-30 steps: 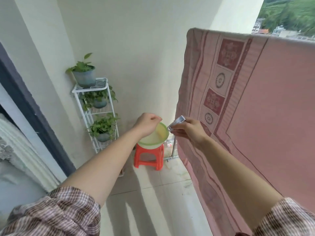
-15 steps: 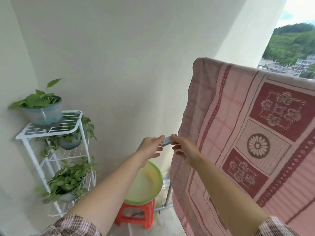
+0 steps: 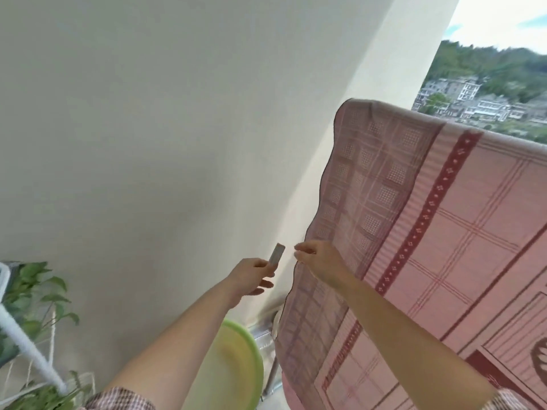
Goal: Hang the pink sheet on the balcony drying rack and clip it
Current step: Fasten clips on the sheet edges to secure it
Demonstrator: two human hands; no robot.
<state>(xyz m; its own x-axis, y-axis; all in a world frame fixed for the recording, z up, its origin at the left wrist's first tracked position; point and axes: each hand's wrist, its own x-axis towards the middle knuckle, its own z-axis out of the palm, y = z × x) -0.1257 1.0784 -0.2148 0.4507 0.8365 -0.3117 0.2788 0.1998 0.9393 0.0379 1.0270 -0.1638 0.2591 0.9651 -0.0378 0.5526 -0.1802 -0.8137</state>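
Observation:
The pink patterned sheet (image 3: 414, 232) hangs over the drying rack, whose top bar is hidden under the cloth; only a metal leg (image 3: 271, 377) shows below. My left hand (image 3: 248, 279) pinches a small grey clip (image 3: 276, 257) that points up, just left of the sheet's side edge. My right hand (image 3: 319, 261) is in front of that edge with its fingers stretched toward the clip and holding nothing. A small gap separates the clip from my right fingertips.
A green basin (image 3: 236, 365) sits below my left forearm. A white wire shelf (image 3: 26, 344) with potted plants (image 3: 32, 294) stands at the far left by the cream wall. Beyond the sheet are houses and a green hillside.
The clip has passed from my right hand to my left hand. Both hands rose along the sheet's edge and my view tilted upward, so the red stool dropped out of sight.

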